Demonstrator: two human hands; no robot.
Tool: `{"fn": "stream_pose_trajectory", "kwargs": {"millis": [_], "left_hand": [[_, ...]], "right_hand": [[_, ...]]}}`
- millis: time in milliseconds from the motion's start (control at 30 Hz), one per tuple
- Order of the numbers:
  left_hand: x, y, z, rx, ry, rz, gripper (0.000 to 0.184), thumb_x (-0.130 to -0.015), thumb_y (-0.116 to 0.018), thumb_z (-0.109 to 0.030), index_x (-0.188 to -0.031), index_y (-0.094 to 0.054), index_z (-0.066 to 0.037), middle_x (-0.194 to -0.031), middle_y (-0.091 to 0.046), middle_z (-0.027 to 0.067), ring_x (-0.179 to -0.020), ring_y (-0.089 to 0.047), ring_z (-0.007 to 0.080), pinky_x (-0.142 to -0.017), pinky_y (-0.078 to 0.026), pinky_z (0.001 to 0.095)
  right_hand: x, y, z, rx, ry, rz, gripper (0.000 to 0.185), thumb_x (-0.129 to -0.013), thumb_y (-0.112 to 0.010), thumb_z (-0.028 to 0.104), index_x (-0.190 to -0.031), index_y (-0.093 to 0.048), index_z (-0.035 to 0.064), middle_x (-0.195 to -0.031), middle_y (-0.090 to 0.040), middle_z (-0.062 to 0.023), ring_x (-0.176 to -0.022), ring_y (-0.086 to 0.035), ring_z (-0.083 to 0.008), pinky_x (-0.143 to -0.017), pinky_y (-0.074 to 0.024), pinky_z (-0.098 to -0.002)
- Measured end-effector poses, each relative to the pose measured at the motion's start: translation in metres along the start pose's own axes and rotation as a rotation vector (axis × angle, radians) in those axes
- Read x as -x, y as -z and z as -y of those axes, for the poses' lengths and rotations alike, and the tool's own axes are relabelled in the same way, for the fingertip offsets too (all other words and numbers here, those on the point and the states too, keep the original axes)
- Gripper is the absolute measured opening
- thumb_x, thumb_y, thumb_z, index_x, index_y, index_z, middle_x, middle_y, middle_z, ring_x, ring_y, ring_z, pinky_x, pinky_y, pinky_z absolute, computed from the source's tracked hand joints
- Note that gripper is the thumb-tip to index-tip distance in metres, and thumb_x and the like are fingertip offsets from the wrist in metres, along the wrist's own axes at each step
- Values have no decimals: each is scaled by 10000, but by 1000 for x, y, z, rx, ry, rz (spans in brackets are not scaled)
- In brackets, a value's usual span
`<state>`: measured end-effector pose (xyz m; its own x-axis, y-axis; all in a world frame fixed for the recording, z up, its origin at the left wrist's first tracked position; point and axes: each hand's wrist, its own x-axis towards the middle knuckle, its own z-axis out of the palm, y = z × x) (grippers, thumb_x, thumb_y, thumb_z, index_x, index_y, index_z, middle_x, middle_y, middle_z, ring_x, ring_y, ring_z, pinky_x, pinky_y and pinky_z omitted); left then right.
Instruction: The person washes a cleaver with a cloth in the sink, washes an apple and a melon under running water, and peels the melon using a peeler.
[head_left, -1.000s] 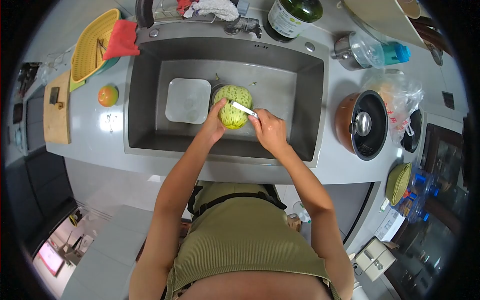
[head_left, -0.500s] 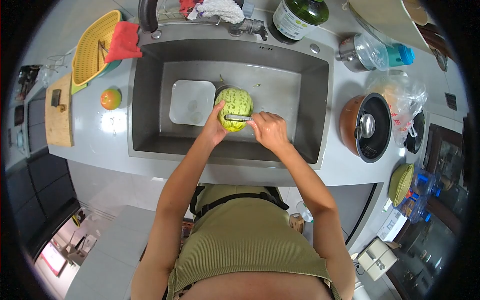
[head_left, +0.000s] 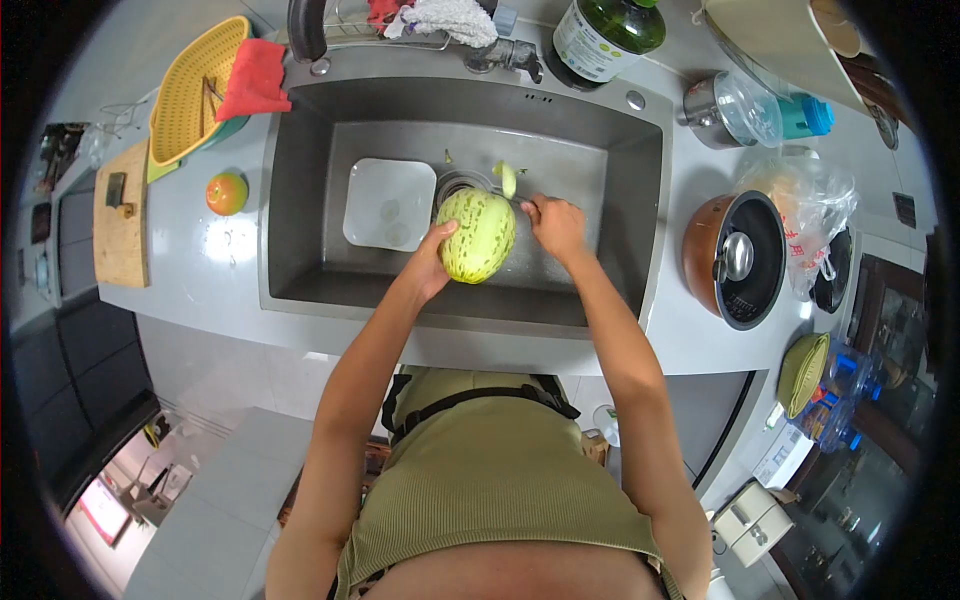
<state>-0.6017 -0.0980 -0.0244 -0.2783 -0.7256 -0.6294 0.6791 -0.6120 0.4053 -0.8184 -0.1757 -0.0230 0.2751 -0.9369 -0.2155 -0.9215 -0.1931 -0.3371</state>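
Observation:
Above the sink's drain, my left hand (head_left: 431,262) grips a pale green speckled melon (head_left: 477,240) by its left side. Smoother, lighter bands on the melon look peeled. My right hand (head_left: 558,226) is closed round the handle of a peeler (head_left: 516,200), just off the melon's upper right. The peeler's head is partly hidden behind a strip of green peel (head_left: 508,180). On the sink floor to the left lies a white square tray (head_left: 388,195) with some wet marks.
The grey sink (head_left: 625,215) surrounds both hands, with a faucet (head_left: 500,55) at its back edge. A tomato-like fruit (head_left: 227,194), yellow basket (head_left: 180,110) and cutting board (head_left: 122,225) stand left. To the right are a brown pot (head_left: 705,250) and a metal cup (head_left: 705,105).
The peeler has moved up and away from the melon with my right hand, and a peel strip now shows beside it. The melon looks tilted, with a paler band exposed.

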Motion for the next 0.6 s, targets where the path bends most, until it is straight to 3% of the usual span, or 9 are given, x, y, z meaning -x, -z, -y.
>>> {"fn": "stream_pose_trajectory", "kwargs": {"millis": [100,200,300,333,467,567,600], "left_hand": [[5,0,-4,37,-1,62,581,-855,-589,-384,-1313,-406,-76,-1292,-502,107,-1179,-503,234,-985,-413,433],[7,0,-4,86,13,56,590,-861,-581,-375,-1330,-390,-72,-1301,-498,103,-1184,-499,238,-990,-405,444],[3,1,-2,142,14,117,583,-870,-572,-371,-1333,-387,-70,-1304,-498,100,-1186,-496,239,-986,-407,449],[2,2,-1,162,13,151,579,-873,-569,-371,-1332,-388,-69,-1305,-498,99,-1187,-495,240,-984,-408,449],[2,0,1,160,61,154,583,-881,-552,-411,-1336,-393,-83,-1313,-496,96,-1188,-496,241,-983,-408,445],[3,-7,0,153,105,103,589,-882,-543,-439,-1338,-399,-96,-1317,-497,89,-1183,-501,242,-983,-409,439],[1,-7,1,138,91,89,584,-882,-552,-433,-1335,-397,-99,-1313,-497,84,-1182,-500,238,-975,-415,443]], "right_hand": [[-1,-16,-22,-117,-130,90,324,-901,-517,375,-886,-651,80,-802,-651,-175,-717,-629,-373,-638,-487,-470],[3,-19,-22,-19,-166,41,339,-917,-517,371,-909,-645,57,-765,-658,-152,-615,-626,-305,-571,-489,-405],[5,-25,-7,-1007,-422,139,348,-936,-512,349,-889,-623,23,-741,-657,-93,-509,-547,-176,-495,-456,-311],[10,-14,11,-1138,-435,134,330,-951,-501,315,-868,-603,12,-680,-599,-38,-473,-444,-88,-452,-404,-247],[14,-21,28,-1165,-466,148,295,-963,-487,282,-885,-601,21,-642,-522,-3,-443,-422,-71,-420,-357,-237],[18,-20,26,-1141,-455,140,298,-965,-483,283,-878,-597,22,-662,-542,-6,-460,-426,-63,-433,-369,-233],[20,-19,26,-1091,-443,109,302,-960,-486,290,-866,-590,23,-651,-554,-30,-476,-471,-108,-444,-391,-268]]}}
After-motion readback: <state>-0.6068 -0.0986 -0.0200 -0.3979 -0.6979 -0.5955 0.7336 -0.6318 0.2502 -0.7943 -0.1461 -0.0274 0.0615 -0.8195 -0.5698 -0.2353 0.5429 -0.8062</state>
